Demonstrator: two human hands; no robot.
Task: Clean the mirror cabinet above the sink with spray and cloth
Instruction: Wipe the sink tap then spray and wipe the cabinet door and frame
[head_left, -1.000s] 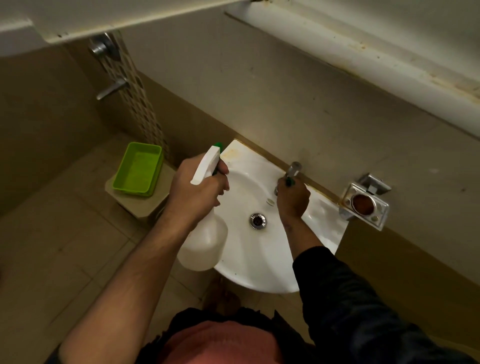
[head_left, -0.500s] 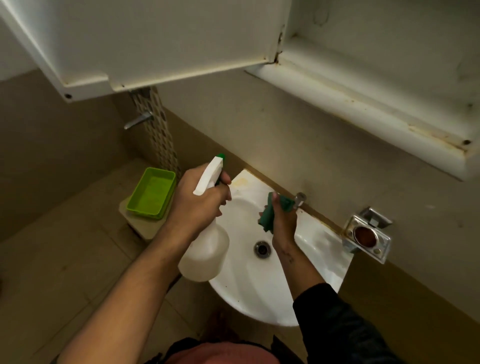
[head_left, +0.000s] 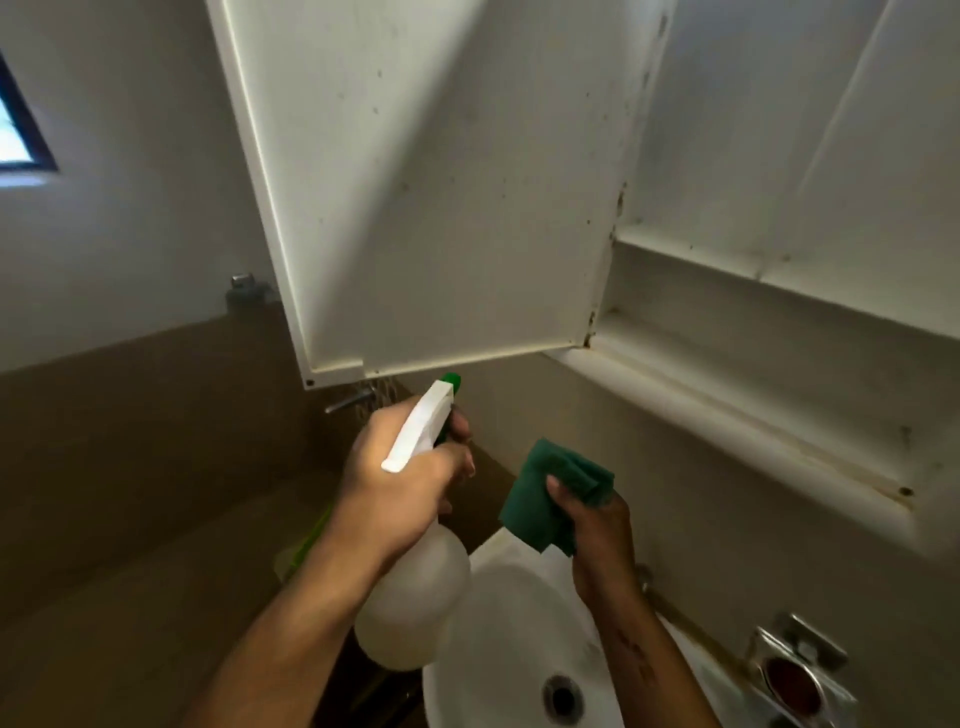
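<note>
Cabinet (head_left: 779, 218) is hanging above the sink (head_left: 519, 623), its door (head_left: 441, 197) swung open toward me, speckled inner face exposed. I am gripping the spray (head_left: 415, 597) in my left hand (head_left: 400, 483), fingers curled round the neck, nozzle aimed up at the door, likely for first wetting. My right hand (head_left: 597, 525) is pinching the folded cloth (head_left: 550, 493), ready for wiping.

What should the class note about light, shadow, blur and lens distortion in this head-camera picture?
Head view: a diagonal shadow splits the open cabinet door, lit at left and dim at right; the window is blown out; the lower tiled wall is dark; the straight cabinet shelf edge leans from wide-angle distortion; the left hand on the spray bottle is lit, while the right hand holding the green cloth is darker and slightly soft.
</note>
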